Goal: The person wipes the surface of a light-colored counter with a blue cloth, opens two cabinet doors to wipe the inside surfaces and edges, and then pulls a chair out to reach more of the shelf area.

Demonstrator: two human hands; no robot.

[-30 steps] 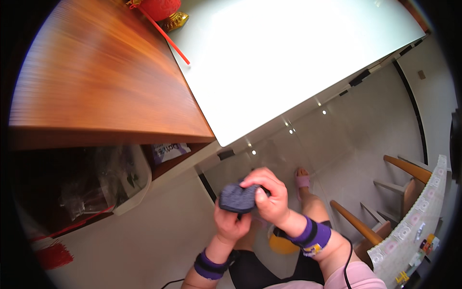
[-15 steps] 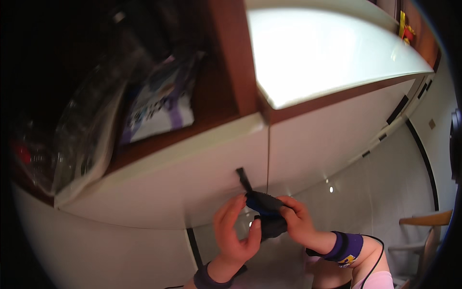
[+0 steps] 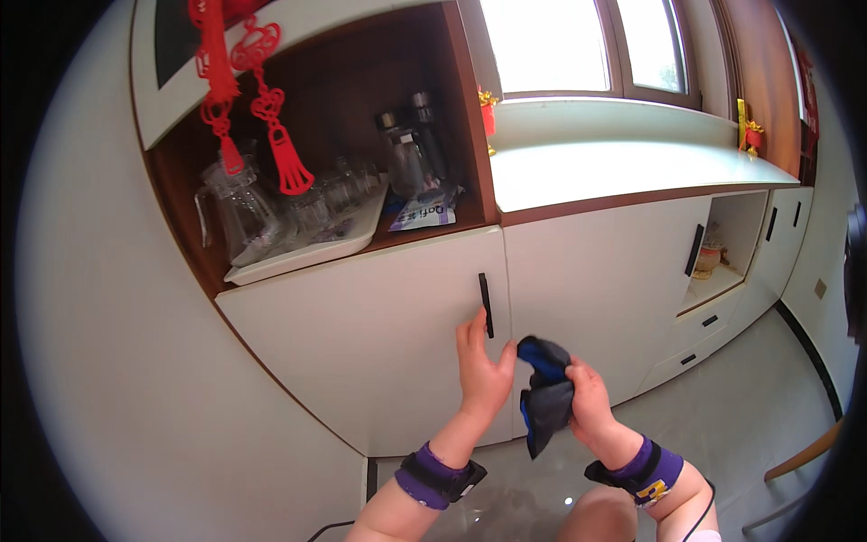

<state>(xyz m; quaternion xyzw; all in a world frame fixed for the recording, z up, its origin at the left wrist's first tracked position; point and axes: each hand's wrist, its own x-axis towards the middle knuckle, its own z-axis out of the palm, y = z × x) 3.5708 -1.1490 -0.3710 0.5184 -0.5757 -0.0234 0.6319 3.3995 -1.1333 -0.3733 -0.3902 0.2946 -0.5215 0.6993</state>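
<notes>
My right hand (image 3: 591,397) is closed around a limp piece of black fabric with a blue inner side (image 3: 548,397), which hangs in front of the white cabinet doors. Up against the left door (image 3: 379,334), my left hand (image 3: 485,370) is raised with its fingers stretched out and its thumb apart. Its fingertips are at the lower part of the black bar handle (image 3: 485,303); whether they touch it I cannot tell. The left thumb points toward the fabric's upper edge. Both wrists wear purple bands.
Above the left door, an open shelf holds a white tray (image 3: 312,257) of glassware, dark-lidded bottles (image 3: 406,154) and a white-purple packet (image 3: 424,212). Red tassel ornaments (image 3: 271,117) hang before it. A white countertop (image 3: 623,167) lies under the window; a wooden chair part (image 3: 804,452) is right.
The view has swung, bringing the whole shelf and window in. My left hand has come away from the fabric and up to the door handle. My right hand still holds the fabric.
</notes>
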